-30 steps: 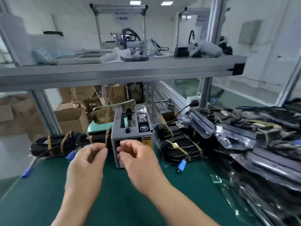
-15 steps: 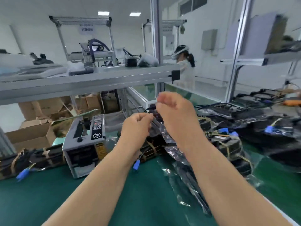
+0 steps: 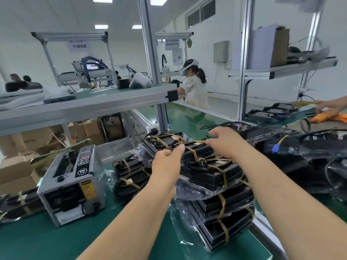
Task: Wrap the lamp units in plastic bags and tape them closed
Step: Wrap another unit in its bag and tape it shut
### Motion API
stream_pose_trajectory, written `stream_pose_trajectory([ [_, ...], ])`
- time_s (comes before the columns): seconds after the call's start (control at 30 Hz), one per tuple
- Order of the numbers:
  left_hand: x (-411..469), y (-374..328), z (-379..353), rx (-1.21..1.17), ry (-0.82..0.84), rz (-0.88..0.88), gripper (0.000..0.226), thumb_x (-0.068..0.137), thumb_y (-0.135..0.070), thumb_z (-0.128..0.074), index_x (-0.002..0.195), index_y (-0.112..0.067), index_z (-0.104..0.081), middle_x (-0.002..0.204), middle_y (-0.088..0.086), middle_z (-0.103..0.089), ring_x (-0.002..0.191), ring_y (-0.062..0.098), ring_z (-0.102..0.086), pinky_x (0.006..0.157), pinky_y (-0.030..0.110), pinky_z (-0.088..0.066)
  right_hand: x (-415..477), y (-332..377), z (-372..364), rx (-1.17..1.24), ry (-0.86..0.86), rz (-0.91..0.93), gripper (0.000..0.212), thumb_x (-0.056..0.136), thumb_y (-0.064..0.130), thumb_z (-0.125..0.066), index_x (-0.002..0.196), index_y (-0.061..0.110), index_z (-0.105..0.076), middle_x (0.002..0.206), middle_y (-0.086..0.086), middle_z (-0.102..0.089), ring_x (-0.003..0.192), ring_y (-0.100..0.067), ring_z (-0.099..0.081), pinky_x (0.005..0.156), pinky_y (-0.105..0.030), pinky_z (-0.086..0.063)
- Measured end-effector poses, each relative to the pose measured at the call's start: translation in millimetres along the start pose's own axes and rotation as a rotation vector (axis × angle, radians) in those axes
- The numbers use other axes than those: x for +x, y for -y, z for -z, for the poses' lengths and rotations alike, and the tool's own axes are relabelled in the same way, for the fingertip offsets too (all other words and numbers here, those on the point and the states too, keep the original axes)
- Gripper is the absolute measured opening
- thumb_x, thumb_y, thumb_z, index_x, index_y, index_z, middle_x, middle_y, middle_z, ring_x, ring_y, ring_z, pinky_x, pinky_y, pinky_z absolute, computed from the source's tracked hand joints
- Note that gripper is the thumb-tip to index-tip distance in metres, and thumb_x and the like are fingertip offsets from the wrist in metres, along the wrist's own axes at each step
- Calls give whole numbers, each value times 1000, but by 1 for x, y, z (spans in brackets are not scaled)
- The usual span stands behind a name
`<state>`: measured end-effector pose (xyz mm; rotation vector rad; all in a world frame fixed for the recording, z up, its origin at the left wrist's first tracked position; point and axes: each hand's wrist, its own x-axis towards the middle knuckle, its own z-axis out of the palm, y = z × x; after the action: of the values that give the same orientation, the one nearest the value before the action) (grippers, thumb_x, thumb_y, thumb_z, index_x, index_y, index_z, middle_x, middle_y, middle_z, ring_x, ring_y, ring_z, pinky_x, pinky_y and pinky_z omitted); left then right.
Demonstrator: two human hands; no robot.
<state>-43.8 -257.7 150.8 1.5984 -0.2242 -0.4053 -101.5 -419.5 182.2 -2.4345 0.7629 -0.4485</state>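
Note:
A stack of black lamp units point(image 3: 212, 175) in clear plastic bags, banded with tan tape, lies on the green bench point(image 3: 37, 241) in front of me. Both my hands are over the top unit. My left hand point(image 3: 166, 164) pinches one end of a short tan tape strip point(image 3: 197, 142). My right hand point(image 3: 223, 140) holds the other end, fingers curled down onto the unit. The strip lies across the unit's far edge.
A grey tape dispenser point(image 3: 75, 184) stands to the left, with more bagged units point(image 3: 131, 171) behind it and a dark pile point(image 3: 309, 152) to the right. A metal shelf point(image 3: 84, 106) hangs overhead. Another worker point(image 3: 195, 89) stands beyond, and someone's hand point(image 3: 330, 107) reaches in far right.
My hands left the tape dispenser's front, swung right with the tape strip and came down onto the top lamp unit. My view turned right with them.

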Motion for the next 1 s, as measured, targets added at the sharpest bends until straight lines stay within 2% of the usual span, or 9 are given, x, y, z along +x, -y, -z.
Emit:
stream_pose_trajectory([
  [0.1, -8, 20, -11, 1, -14, -23, 61, 86, -54, -67, 131, -15, -54, 132, 2, -51, 112, 19, -49, 90, 37, -37, -4, -21, -21, -125, 60, -21, 22, 91, 24, -53, 105, 12, -63, 114, -12, -66, 95, -28, -57, 78, -33, -45],
  [0.2, -15, 29, -20, 0, -10, 12, 69, 83, -58, -67, 133, -13, -52, 137, 5, -51, 119, 24, -50, 99, 43, -41, -5, -31, -30, -165, 87, -52, 18, 90, 27, -48, 93, 14, -60, 107, -10, -64, 93, -28, -55, 86, -37, -49],
  [0.3, -21, 30, -24, -58, 38, 83, 80, 79, -65, -64, 137, -12, -50, 140, 9, -51, 121, 28, -51, 104, 48, -42, -6, -31, -32, -224, 118, -11, 28, 96, 21, -45, 93, 3, -65, 101, -15, -62, 95, -31, -58, 75, -35, -44],
  [0.47, -25, 23, -27, -155, 54, 137, 65, 78, -62, -68, 117, -10, -61, 123, 12, -64, 111, 34, -61, 100, 50, -49, -21, -26, -29, -107, 45, -60, 27, 92, 19, -47, 85, -1, -64, 94, -19, -64, 80, -30, -52, 67, -34, -38],
  [0.6, -33, 14, -22, -278, 85, 58, 51, 81, -49, -74, 102, -4, -62, 105, 16, -73, 101, 39, -69, 88, 54, -57, -50, -12, -17, 5, -145, 3, 18, 91, 18, -52, 93, 10, -69, 118, -12, -62, 114, -33, -57, 93, -44, -49],
  [0.67, -37, 14, -10, -372, 78, -10, 35, 85, -34, -76, 105, -9, -63, 88, 12, -76, 76, 24, -75, 60, 40, -61, -67, 3, -12, 58, -271, 97, 29, 94, 16, -54, 120, 16, -67, 150, -5, -45, 142, -25, -36, 114, -48, -35],
  [0.73, -44, 15, 15, -468, 62, -49, 25, 86, -21, -74, 106, -14, -61, 78, 5, -74, 61, 15, -70, 46, 30, -53, -88, 23, -13, 143, -397, 216, 41, 95, 11, -56, 136, 19, -58, 162, 1, -26, 151, -15, -19, 122, -45, -24],
  [0.87, -61, 31, 84, -588, 38, -95, 28, 81, -19, -69, 108, -18, -62, 88, 5, -71, 71, 18, -68, 64, 36, -53, -125, 61, -36, 615, -470, 447, 84, 87, 9, -73, 149, 44, -30, 160, 30, -4, 148, 9, -6, 123, -25, -18],
  [1.0, -80, 62, 145, -653, -105, -117, 24, 72, -23, -68, 96, -23, -64, 87, 5, -71, 72, 20, -67, 70, 39, -52, -137, 86, -80, 1175, -84, 146, 120, 59, 34, -90, 146, 62, -12, 156, 31, -22, 143, 2, -30, 117, -36, -32],
])
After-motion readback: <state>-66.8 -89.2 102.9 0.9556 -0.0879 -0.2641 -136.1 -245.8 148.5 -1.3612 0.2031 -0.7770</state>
